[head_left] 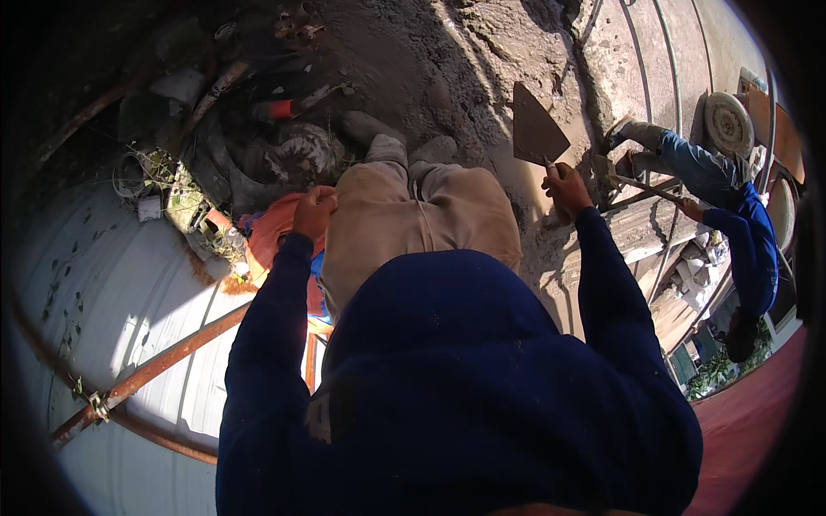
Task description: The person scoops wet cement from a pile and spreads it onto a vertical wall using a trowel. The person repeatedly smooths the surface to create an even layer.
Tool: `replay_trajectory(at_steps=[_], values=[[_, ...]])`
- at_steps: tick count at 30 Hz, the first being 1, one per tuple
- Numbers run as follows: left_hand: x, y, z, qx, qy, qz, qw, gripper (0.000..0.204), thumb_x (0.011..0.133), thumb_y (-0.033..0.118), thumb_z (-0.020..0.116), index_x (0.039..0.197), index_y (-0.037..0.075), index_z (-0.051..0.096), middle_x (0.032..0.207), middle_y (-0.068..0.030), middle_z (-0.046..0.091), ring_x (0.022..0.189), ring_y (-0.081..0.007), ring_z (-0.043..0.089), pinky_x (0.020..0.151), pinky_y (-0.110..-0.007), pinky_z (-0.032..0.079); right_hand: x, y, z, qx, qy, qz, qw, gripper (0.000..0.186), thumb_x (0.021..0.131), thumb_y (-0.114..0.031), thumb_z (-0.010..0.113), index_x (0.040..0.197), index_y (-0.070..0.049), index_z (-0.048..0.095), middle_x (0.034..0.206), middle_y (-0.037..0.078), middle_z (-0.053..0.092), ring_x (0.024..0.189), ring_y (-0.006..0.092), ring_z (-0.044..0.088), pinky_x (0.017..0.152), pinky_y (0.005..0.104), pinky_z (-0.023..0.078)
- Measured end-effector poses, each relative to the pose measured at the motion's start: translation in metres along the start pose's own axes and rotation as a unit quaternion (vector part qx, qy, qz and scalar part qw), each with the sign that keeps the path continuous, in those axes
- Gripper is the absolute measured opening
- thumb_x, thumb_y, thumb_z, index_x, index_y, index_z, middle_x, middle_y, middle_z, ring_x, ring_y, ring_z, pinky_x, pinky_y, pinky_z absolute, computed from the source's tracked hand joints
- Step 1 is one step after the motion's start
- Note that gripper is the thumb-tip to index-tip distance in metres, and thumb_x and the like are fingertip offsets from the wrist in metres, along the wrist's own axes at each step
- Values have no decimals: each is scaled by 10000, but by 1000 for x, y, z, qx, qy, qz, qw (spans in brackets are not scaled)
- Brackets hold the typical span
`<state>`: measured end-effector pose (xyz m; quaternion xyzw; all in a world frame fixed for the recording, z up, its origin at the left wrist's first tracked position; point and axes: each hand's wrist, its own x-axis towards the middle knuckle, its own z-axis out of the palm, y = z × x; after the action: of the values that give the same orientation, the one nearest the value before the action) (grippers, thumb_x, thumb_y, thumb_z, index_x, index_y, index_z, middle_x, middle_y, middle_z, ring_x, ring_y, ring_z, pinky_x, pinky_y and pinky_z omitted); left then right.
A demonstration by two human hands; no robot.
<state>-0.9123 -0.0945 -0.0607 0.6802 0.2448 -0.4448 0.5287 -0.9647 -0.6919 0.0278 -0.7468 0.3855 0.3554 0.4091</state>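
Note:
My right hand [567, 191] is closed around the handle of a trowel [537, 129]. The trowel's pointed, roughly triangular blade is tilted away from me over wet, grey-brown mud [404, 64]. Beside my left thigh, my left hand [315, 212] is curled closed; what it holds, if anything, is hidden. Close to that hand hangs an orange cloth [280, 225]. My tan trousers [379, 211] and mud-coated boots [366, 127] show between the two hands.
To the right, another person [736, 224] bends over with a long-handled tool [645, 187]. A wheel [730, 125] stands beyond them. On the left are corrugated metal sheeting [163, 318], a rusty pipe frame [155, 378], and a heap of debris with an orange-red piece [280, 109].

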Motion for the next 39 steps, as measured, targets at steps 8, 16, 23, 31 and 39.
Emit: replay_trajectory(at_steps=[8,16,23,31,39], values=[[-7,44,51,243,-23,40,969,318,933,210,720,1167,-5,721,1113,-116,769,1060,-206,720,955,-349,549,7,129,48,210,10,78,975,299,950,-131,666,1172,68,654,917,111,715,778,176,691,716,329,575],[-23,77,70,318,5,33,947,270,940,150,700,1154,-13,719,1101,-121,768,1037,-212,725,948,-352,553,28,137,86,283,-50,10,958,234,938,-135,649,1103,31,640,914,92,708,779,159,681,733,316,564],[-36,158,120,440,-68,74,892,263,952,141,699,1168,-10,706,1113,-116,758,1054,-211,722,969,-351,549,31,166,97,347,9,18,938,266,930,-116,672,1138,47,639,904,110,716,749,169,689,688,337,572],[2,227,71,537,-91,91,834,315,932,166,726,1193,-10,706,1107,-132,757,1016,-223,729,940,-360,560,40,158,134,462,85,54,881,220,939,-90,671,1122,25,631,900,93,702,748,156,680,691,313,578],[72,308,1,678,-269,231,644,338,852,194,787,1145,43,711,1118,-165,698,1097,-348,664,1003,-435,523,31,68,190,526,168,74,830,335,933,-94,689,1225,55,619,910,99,711,757,150,681,681,325,572]])
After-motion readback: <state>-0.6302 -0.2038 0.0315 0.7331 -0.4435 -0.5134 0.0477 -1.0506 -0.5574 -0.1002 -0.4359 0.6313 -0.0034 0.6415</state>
